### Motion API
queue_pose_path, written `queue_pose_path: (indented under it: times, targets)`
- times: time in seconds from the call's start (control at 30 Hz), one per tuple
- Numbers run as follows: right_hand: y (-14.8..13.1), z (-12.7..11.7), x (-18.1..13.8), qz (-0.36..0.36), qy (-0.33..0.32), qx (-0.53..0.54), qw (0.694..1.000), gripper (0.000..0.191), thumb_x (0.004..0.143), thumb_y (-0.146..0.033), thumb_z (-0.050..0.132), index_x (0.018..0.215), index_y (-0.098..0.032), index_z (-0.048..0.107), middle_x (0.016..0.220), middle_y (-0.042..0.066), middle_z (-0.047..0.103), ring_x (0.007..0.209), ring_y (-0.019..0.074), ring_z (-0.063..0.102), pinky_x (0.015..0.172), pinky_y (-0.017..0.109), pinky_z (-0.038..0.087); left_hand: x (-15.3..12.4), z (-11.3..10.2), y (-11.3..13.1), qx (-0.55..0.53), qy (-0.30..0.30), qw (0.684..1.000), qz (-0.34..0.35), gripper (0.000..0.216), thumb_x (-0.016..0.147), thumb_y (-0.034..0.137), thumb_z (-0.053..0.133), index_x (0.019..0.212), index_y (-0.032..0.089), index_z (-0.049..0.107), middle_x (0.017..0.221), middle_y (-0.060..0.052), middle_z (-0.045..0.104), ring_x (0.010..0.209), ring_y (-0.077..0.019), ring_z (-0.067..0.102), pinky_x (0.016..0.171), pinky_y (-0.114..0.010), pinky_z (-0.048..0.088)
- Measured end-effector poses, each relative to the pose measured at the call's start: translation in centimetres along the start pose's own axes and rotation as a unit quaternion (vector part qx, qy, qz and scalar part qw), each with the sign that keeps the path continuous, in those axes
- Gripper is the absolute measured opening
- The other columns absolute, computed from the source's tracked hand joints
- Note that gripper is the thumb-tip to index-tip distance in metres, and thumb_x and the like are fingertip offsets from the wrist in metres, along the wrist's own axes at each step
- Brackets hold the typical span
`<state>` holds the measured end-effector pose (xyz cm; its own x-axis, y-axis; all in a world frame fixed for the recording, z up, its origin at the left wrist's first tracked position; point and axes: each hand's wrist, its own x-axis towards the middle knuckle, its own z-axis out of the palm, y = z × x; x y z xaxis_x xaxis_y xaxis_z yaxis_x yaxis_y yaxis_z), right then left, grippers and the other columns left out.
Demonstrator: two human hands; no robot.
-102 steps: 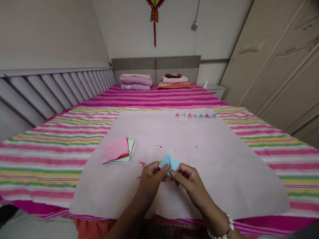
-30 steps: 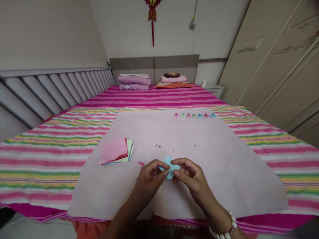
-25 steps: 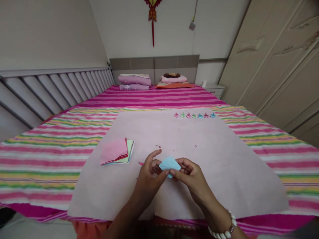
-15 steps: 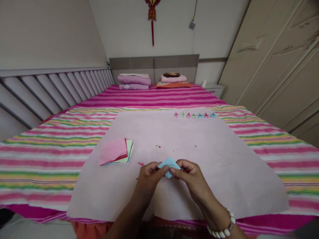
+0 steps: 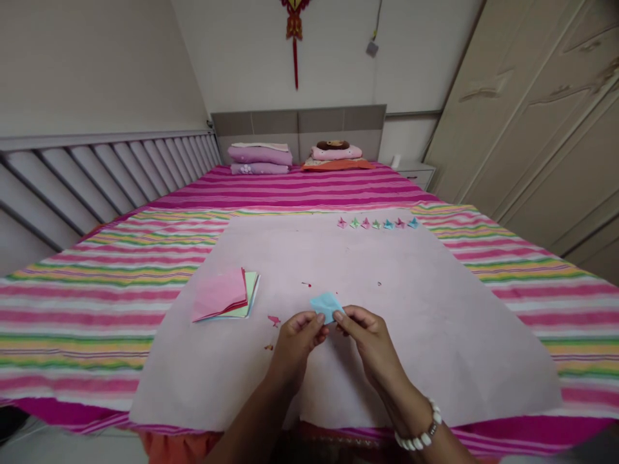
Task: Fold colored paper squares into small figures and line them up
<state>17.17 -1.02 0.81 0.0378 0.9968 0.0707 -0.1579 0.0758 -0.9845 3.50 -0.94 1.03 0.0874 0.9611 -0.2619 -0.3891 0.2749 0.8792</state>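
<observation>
A small piece of folded light-blue paper (image 5: 327, 305) is held up between both hands, just above the pale sheet (image 5: 435, 361). My left hand (image 5: 300, 336) pinches its lower left edge, thumb on top. On the other side, my right hand (image 5: 363, 330) grips the lower right corner between thumb and fingers; a white beaded bracelet circles that wrist. Left of the hands lies a fanned stack of coloured paper (image 5: 222, 295), pink on top with red, green and blue below. Fingers hide the paper's lower edge.
Several small folded paper figures (image 5: 376, 224) stand in a row at the sheet's far right. Small red scraps (image 5: 274, 320) lie near my left hand. A striped bedspread (image 5: 87, 309) surrounds the sheet. Folded bedding (image 5: 261, 158) sits by the headboard; a rail (image 5: 106, 167) runs along the left.
The blue paper has turned and moved slightly up and away from me. Both hands have shifted their grip to its lower edges, and the red scraps beside my left hand are more exposed.
</observation>
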Motion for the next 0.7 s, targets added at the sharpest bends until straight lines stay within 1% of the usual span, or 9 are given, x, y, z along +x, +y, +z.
queue_pose_path:
  times: [0.07,0.13,0.2,0.27,0.37,0.5,0.57,0.63,0.7]
  targets:
    - [0.0,-0.5,0.2,-0.008,-0.043,0.015,0.999,0.020,0.072,-0.036,0.074,0.085,-0.021,0.075,0.074,0.002,0.070,0.071,0.0180,0.059,0.071,0.030,0.045,0.4,-0.1,0.0,-0.057,-0.024,0.998,-0.029,0.030,0.060,0.035,0.082,0.070,0.012,0.066,0.064,0.001,0.060,0.059,-0.0075,0.054,0.062,-0.021,0.043]
    - [-0.1,-1.3,0.5,-0.001,-0.084,0.056,0.995,0.030,0.069,-0.035,0.077,0.097,-0.023,0.073,0.092,0.004,0.072,0.088,0.0211,0.061,0.083,0.033,0.045,0.6,-0.3,0.2,-0.113,-0.078,0.987,-0.089,0.026,0.063,0.029,0.081,0.071,0.011,0.064,0.062,0.002,0.057,0.054,-0.0044,0.049,0.057,-0.017,0.040]
    - [-0.1,-2.0,0.8,0.026,-0.110,0.097,0.989,0.040,0.069,-0.036,0.077,0.107,-0.025,0.070,0.107,0.006,0.070,0.101,0.0231,0.059,0.091,0.037,0.043,0.6,-0.6,0.3,-0.169,-0.146,0.959,-0.174,0.021,0.068,0.024,0.079,0.073,0.011,0.063,0.064,0.002,0.054,0.051,-0.0021,0.046,0.054,-0.016,0.037]
    - [-0.2,-2.4,0.8,0.060,-0.137,0.118,0.982,0.043,0.069,-0.037,0.076,0.110,-0.024,0.068,0.113,0.008,0.068,0.105,0.0240,0.059,0.093,0.039,0.042,0.4,-0.7,0.2,-0.219,-0.200,0.921,-0.254,0.016,0.072,0.020,0.075,0.078,0.011,0.062,0.065,0.003,0.051,0.050,-0.0009,0.044,0.053,-0.015,0.036]
    - [-0.2,-2.4,0.8,0.090,-0.161,0.137,0.973,0.035,0.066,-0.035,0.078,0.098,-0.022,0.072,0.098,0.007,0.071,0.091,0.0217,0.063,0.086,0.036,0.046,-0.1,-0.6,-0.1,-0.269,-0.230,0.878,-0.322,0.010,0.076,0.016,0.070,0.079,0.012,0.061,0.063,0.005,0.045,0.048,-0.0006,0.042,0.053,-0.015,0.034]
    - [-0.1,-1.9,0.8,0.079,-0.147,0.152,0.974,0.020,0.065,-0.034,0.079,0.072,-0.018,0.069,0.068,0.001,0.066,0.064,0.0149,0.058,0.067,0.027,0.046,-0.3,-0.2,-0.6,-0.292,-0.252,0.855,-0.347,0.009,0.074,0.012,0.069,0.077,0.010,0.061,0.063,0.005,0.046,0.048,-0.0005,0.043,0.055,-0.015,0.035]
    - [0.0,-1.9,0.9,0.082,-0.142,0.146,0.976,0.023,0.067,-0.037,0.077,0.068,-0.017,0.066,0.061,-0.001,0.062,0.056,0.0132,0.054,0.059,0.026,0.044,-0.1,-0.2,-0.7,-0.264,-0.258,0.869,-0.330,0.011,0.075,0.018,0.069,0.079,0.010,0.062,0.066,0.003,0.051,0.050,-0.0018,0.046,0.056,-0.016,0.036]
    - [0.0,-2.1,1.0,0.082,-0.123,0.133,0.980,0.025,0.069,-0.040,0.075,0.069,-0.017,0.065,0.058,-0.001,0.061,0.053,0.0128,0.053,0.057,0.026,0.042,0.3,-0.3,-0.5,-0.197,-0.233,0.911,-0.279,0.019,0.078,0.028,0.067,0.083,0.010,0.064,0.073,-0.002,0.058,0.058,-0.0057,0.053,0.060,-0.019,0.039]
    - [0.0,-2.4,1.1,0.067,-0.078,0.108,0.989,0.026,0.068,-0.039,0.076,0.070,-0.016,0.066,0.060,0.000,0.062,0.055,0.0127,0.052,0.059,0.025,0.041,0.7,-0.6,-0.1,-0.125,-0.183,0.955,-0.199,0.028,0.081,0.038,0.063,0.088,0.011,0.067,0.082,-0.006,0.063,0.072,-0.0114,0.059,0.067,-0.022,0.042]
